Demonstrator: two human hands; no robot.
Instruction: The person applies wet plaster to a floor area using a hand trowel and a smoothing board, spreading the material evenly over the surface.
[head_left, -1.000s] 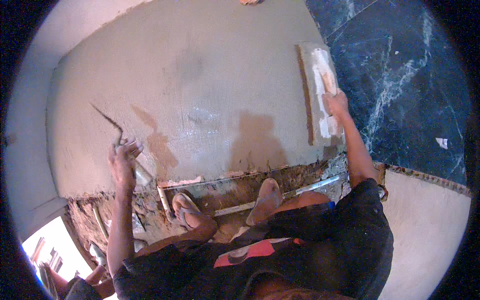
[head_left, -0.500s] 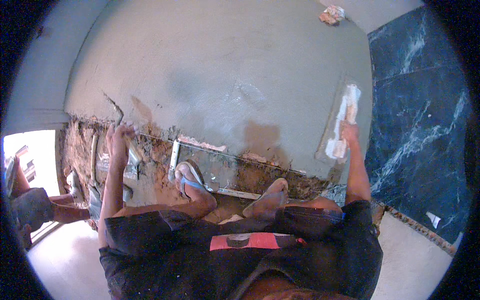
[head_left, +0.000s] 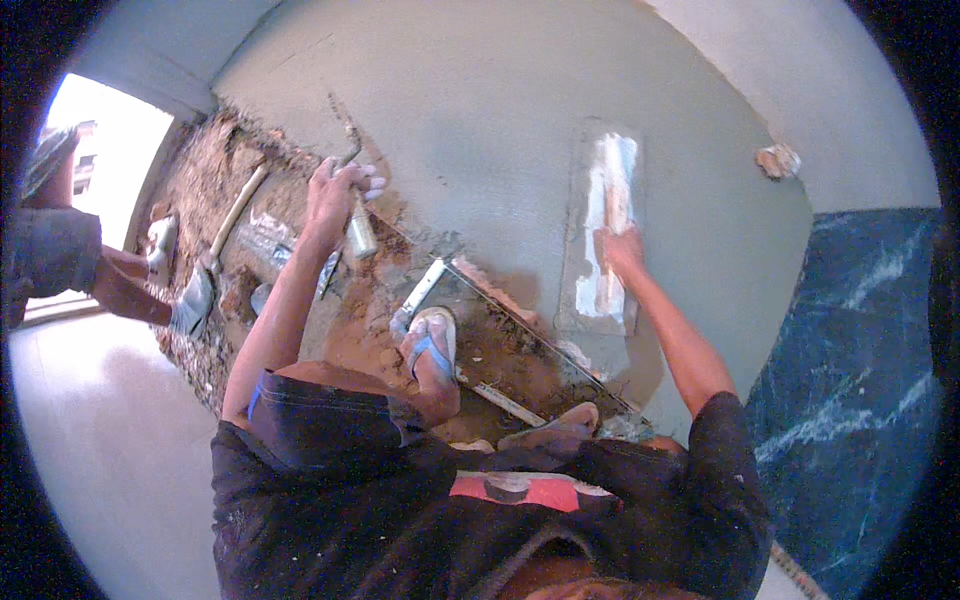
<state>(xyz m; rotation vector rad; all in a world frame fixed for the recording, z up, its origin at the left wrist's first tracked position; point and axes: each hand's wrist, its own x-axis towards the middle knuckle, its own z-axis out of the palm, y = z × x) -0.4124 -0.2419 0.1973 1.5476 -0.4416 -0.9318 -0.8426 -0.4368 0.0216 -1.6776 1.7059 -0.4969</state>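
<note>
My right hand [head_left: 622, 252] is closed round the handle of a flat rectangular plastering trowel [head_left: 588, 222], which lies against the smooth wet grey cement [head_left: 480, 120]. White and pale orange smears coat the trowel's back and grip. Nearer the rough edge, my left hand [head_left: 335, 195] grips a small pointing trowel by its pale handle [head_left: 361, 238]. Its bent neck [head_left: 350, 145] sticks out past my fingers over the cement, and the blade shows only as a thin dark edge. A taut string [head_left: 505, 310] runs along the edge of the cement, near my feet.
Left of me, a long-handled shovel [head_left: 238, 212] lies on broken earth [head_left: 222, 150]. Another person's legs [head_left: 125, 275] stand by the bright doorway. A white bar [head_left: 425, 285] lies near my sandalled foot [head_left: 432, 345]. Dark veined slabs [head_left: 850, 340] are at right; a crumpled lump [head_left: 777, 161] sits upper right.
My view has turned, so the scene sits rotated. My right hand has brought the plastering trowel leftward over the cement, away from the dark slabs. The left still holds the pointing trowel.
</note>
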